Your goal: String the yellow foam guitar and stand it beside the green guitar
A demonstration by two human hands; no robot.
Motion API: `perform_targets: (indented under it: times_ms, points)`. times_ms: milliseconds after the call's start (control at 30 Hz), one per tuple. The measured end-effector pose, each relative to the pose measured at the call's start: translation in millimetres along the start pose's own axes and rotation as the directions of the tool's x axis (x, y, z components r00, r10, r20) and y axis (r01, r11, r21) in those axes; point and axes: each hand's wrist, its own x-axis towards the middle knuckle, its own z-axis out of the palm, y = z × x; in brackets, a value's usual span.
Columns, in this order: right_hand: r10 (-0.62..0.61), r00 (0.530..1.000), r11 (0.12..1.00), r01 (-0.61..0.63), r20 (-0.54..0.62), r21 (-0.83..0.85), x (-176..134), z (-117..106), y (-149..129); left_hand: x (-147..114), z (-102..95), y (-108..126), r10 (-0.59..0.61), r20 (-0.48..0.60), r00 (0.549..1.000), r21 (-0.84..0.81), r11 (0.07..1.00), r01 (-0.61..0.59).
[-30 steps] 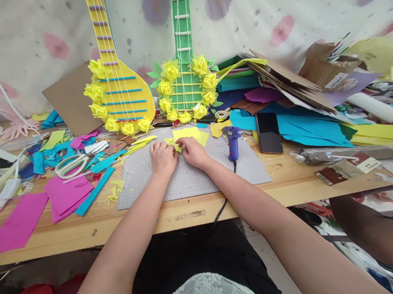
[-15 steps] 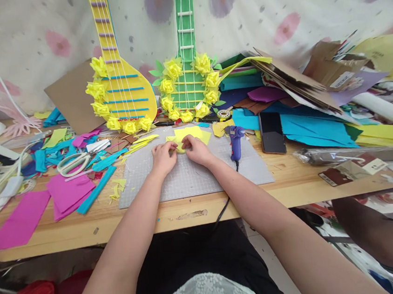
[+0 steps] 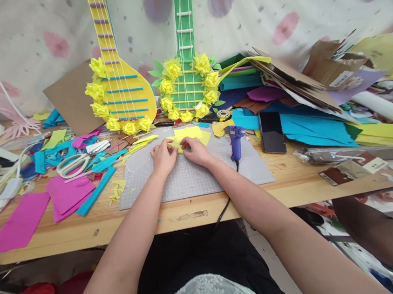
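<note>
On the grey cutting mat (image 3: 182,183), my left hand (image 3: 164,157) and my right hand (image 3: 197,151) sit close together with curled fingers. Between them they pinch a small yellow paper piece (image 3: 177,144) by its edges, partly covered by the fingers. More yellow paper sheets (image 3: 190,132) lie flat just beyond my fingertips. To the right of my right hand, a blue hot glue gun (image 3: 235,143) stands on the mat, its black cord running down over the table edge.
Behind the mat stand a yellow paper lute (image 3: 125,91) and a green round one (image 3: 190,89), both trimmed with yellow flowers. White scissors (image 3: 74,165) and magenta sheets (image 3: 70,193) lie left. A phone (image 3: 272,132) rests on blue sheets (image 3: 317,127) at the right.
Both hands stay at nearly the same spot, with small shifts of the fingers on the yellow paper. My right hand has moved very slightly left.
</note>
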Motion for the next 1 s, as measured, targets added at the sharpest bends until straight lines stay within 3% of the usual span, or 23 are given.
perform_targets:
  times_ms: [267, 600, 1000]
  points:
    - [0.022, 1.0, 1.0, -0.022, -0.003, 0.0, -0.1, -0.9, -3.9, 0.8, 3.7, 0.3, 0.008, -0.015, 1.0, 0.074, 0.997, -0.007]
    - [0.019, 1.0, 0.997, -0.019, -0.002, -0.072, -0.1, 0.6, -5.0, 5.6, 2.2, 3.1, -0.049, 0.009, 0.999, 0.034, 0.998, 0.048]
    - [-0.005, 1.0, 0.997, 0.005, -0.009, -0.076, 0.4, 2.5, -4.5, 3.5, 4.1, 4.3, -0.011, -0.011, 1.0, 0.106, 0.994, 0.012]
